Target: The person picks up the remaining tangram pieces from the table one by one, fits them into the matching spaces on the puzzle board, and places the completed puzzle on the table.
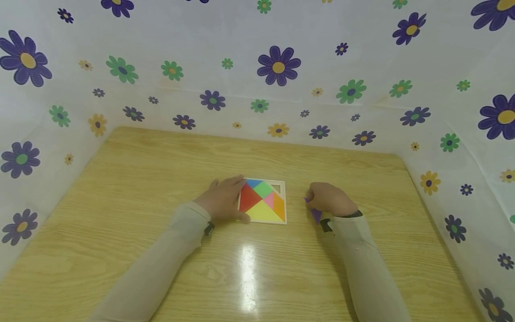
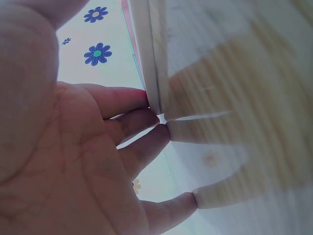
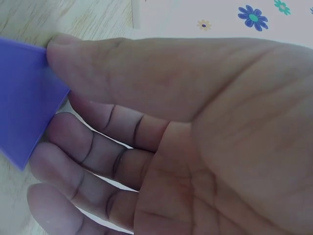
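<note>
A square tangram board [image 1: 286, 203] with a pale wooden frame lies flat on the table. Red, yellow, blue, green, pink and orange pieces fill most of it, and a bare wood-coloured patch shows at its upper right corner. My left hand [image 1: 222, 199] holds the board by its left side, thumb at the near corner and fingers at the far one. Seen from the left wrist, fingertips [image 2: 151, 132] meet the frame's edge and the tabletop. To the right of the board, my right hand [image 1: 331, 199] pinches a purple triangular tangram piece [image 3: 27, 93], its far part outside the right wrist view.
The wood-grain table [image 1: 161, 165] extends around the board on all sides. A white cloth [image 1: 241, 40] printed with flowers rises behind the table and along its left and right edges. A light reflection shines on the tabletop nearer the person.
</note>
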A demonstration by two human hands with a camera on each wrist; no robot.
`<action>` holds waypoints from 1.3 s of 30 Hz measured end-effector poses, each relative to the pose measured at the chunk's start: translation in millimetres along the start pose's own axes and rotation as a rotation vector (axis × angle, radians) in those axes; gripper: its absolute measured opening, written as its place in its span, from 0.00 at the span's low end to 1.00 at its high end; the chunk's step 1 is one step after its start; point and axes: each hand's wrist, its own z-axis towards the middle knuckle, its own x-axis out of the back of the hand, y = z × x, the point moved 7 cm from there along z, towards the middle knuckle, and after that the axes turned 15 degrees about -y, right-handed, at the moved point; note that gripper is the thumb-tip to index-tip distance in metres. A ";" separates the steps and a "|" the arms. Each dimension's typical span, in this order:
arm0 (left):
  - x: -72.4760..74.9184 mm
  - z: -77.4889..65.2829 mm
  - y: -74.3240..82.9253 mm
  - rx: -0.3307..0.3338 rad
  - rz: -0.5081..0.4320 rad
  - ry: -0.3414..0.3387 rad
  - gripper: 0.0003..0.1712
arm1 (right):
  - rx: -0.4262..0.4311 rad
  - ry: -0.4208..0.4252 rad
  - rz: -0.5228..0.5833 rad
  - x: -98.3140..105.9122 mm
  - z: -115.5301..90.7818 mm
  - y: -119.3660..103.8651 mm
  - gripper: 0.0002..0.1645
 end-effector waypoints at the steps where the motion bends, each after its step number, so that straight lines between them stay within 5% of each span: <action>1: -0.1 0.2 -0.1 0.000 -0.001 0.001 0.66 | 0.000 -0.001 0.002 -0.1 -0.1 -0.1 0.13; 7: -0.9 1.1 -1.2 0.005 0.006 0.000 0.66 | 0.006 -0.006 0.009 -0.5 -0.9 -0.6 0.07; 39: 0.6 -1.2 0.2 0.001 -0.017 0.002 0.66 | 0.018 -0.015 0.029 -0.7 -1.3 -0.4 0.04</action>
